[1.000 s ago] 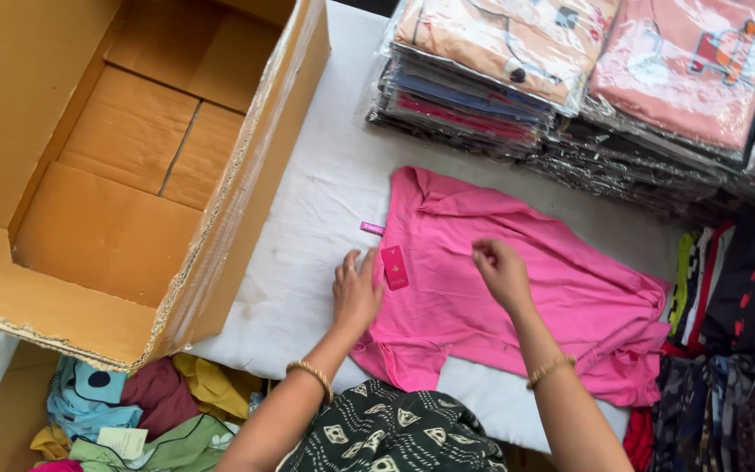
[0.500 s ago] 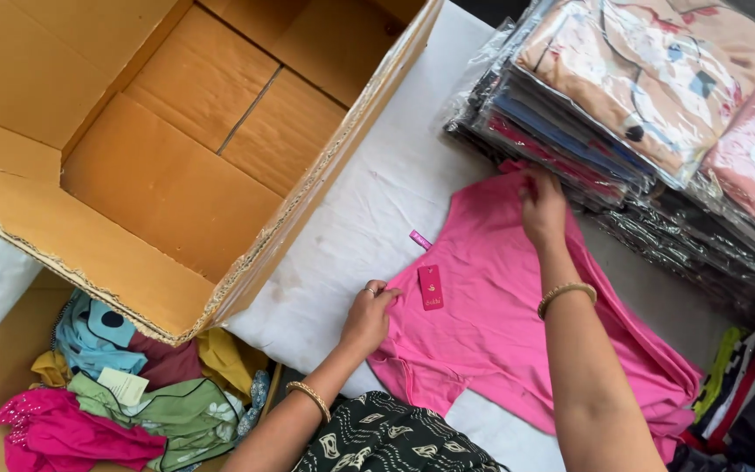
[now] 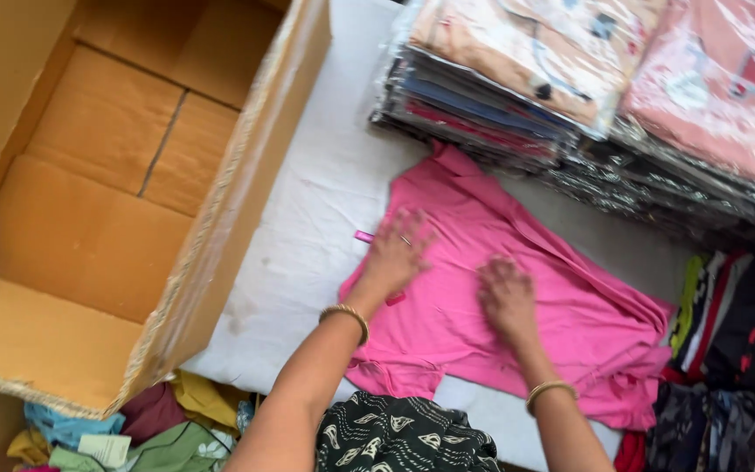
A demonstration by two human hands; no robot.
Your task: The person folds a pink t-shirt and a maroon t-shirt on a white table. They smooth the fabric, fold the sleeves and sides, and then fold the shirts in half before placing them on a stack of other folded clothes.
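Bright even light; motion blur; wrapper glare.

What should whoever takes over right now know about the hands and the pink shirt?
Left hand: flat on the pink shirt, near its left edge, gripping nothing.
Right hand: flat on the shirt's middle, gripping nothing.
Shirt: spread on the white table, beside the open cardboard box, in front of the bagged garment stacks.
Done: shirt laid out.
Left: no fold visible; box holds nothing.
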